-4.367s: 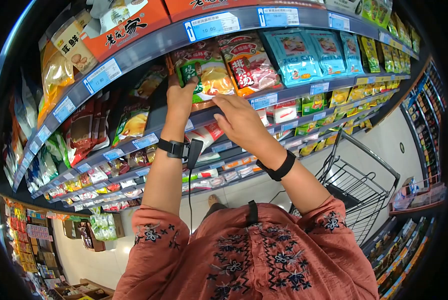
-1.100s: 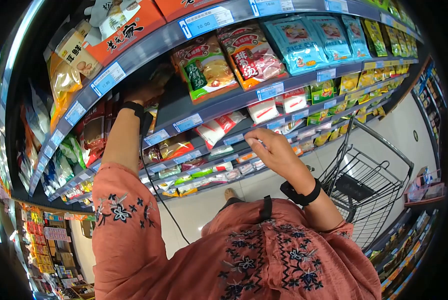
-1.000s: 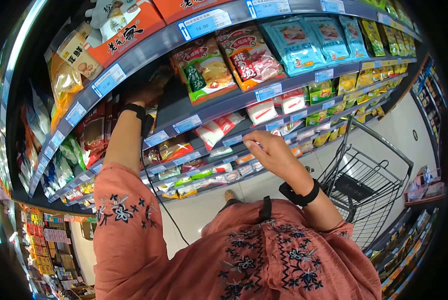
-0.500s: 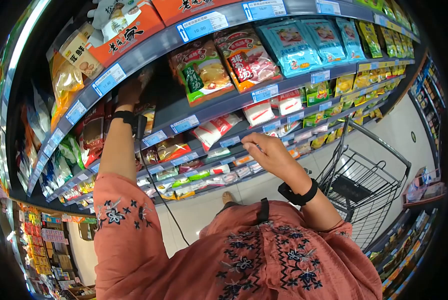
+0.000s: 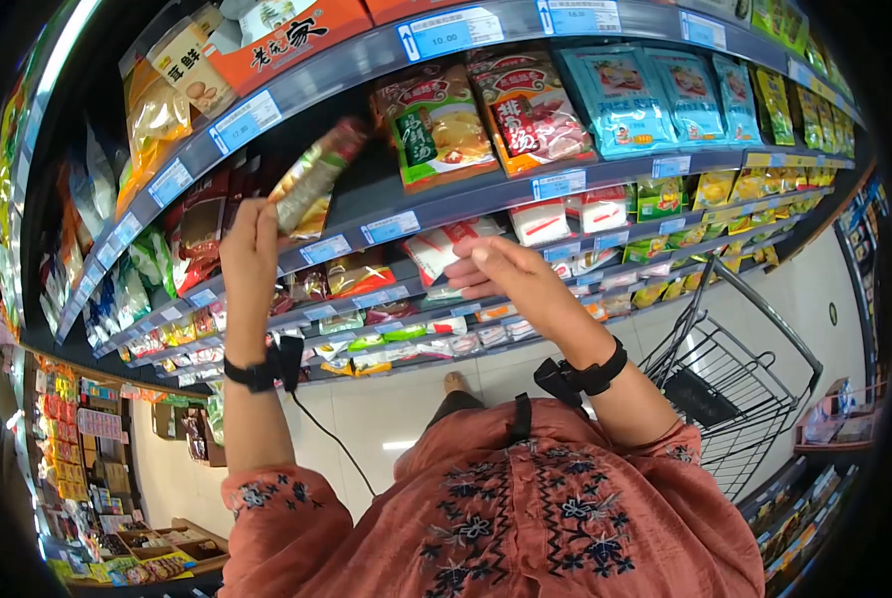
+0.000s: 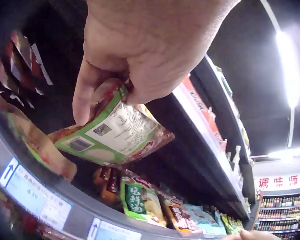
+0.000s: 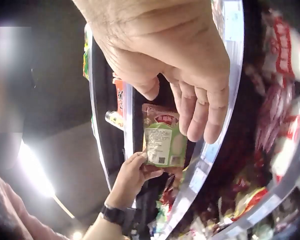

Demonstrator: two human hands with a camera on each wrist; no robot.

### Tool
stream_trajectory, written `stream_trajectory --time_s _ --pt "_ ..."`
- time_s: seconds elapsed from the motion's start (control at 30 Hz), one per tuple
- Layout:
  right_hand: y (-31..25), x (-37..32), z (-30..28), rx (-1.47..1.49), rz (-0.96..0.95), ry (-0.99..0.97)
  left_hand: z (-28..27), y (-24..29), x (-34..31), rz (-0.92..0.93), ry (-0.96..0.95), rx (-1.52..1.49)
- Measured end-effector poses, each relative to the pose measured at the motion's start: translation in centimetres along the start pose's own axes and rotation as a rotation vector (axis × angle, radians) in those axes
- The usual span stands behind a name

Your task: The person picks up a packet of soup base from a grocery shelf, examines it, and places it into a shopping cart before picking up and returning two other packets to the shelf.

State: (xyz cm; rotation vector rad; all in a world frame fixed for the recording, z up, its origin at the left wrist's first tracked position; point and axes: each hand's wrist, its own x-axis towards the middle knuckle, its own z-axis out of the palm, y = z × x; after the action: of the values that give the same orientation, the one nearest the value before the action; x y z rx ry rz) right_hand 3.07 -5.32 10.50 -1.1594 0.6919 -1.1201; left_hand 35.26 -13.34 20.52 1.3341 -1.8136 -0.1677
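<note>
My left hand (image 5: 251, 261) pinches one edge of a green-and-red soup seasoning packet (image 5: 313, 179), held tilted in front of the dark shelf gap. In the left wrist view the packet's printed back (image 6: 121, 131) shows, with a white label and a square code. The right wrist view also shows this packet (image 7: 162, 142), gripped by its lower edge. My right hand (image 5: 514, 283) hangs to the right, below the shelf edge, fingers loosely bent and nothing in them. A similar green packet (image 5: 438, 130) lies on the shelf, beside a red one (image 5: 532, 112).
Light blue packets (image 5: 620, 98) fill the shelf further right. Above runs a shelf edge with price tags (image 5: 452, 36) and orange boxes (image 5: 277, 38). White-and-red bags (image 5: 541, 221) lie on the shelf below. A wire shopping cart (image 5: 730, 384) stands at the right on the floor.
My left hand has come out of the dark shelf gap, bringing the seasoning packet with it. My right hand has shifted slightly left and up. Earlier, both hands were at the green packet on the shelf.
</note>
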Motion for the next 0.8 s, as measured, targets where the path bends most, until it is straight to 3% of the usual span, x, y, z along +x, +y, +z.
stream_trajectory --time_s 0.13,0.2,0.23,0.3,0.4,0.43,0.57,0.8 --pt "0.1 1.0 1.3 0.563 0.182 -0.134 0.1 3.6 -6.0 0.125 -0.008 0.123" --pt "0.6 1.3 1.5 0.731 0.215 -0.161 1.5 3.8 -7.7 0.268 -0.082 -0.042" --pt "1.1 1.2 1.6 0.717 0.243 -0.072 2.0 3.5 -8.2 0.297 -0.089 -0.065" --pt "1.5 0.6 1.1 0.577 0.134 -0.115 3.0 2.9 -9.2 0.353 -0.117 -0.121" --pt "1.2 -0.1 1.6 0.521 0.055 -0.030 4.4 2.3 -9.4 0.180 0.000 -0.191" --pt "0.9 -0.1 1.8 0.495 0.040 0.010 5.4 1.0 -9.8 -0.025 -0.018 -0.426" --pt "0.2 -0.3 3.0 0.416 0.052 0.137 6.1 1.5 -10.6 -0.564 -0.373 -1.169" --pt "0.8 0.2 5.6 0.456 0.008 0.197 7.5 1.8 -10.8 -0.567 -0.443 -1.289"
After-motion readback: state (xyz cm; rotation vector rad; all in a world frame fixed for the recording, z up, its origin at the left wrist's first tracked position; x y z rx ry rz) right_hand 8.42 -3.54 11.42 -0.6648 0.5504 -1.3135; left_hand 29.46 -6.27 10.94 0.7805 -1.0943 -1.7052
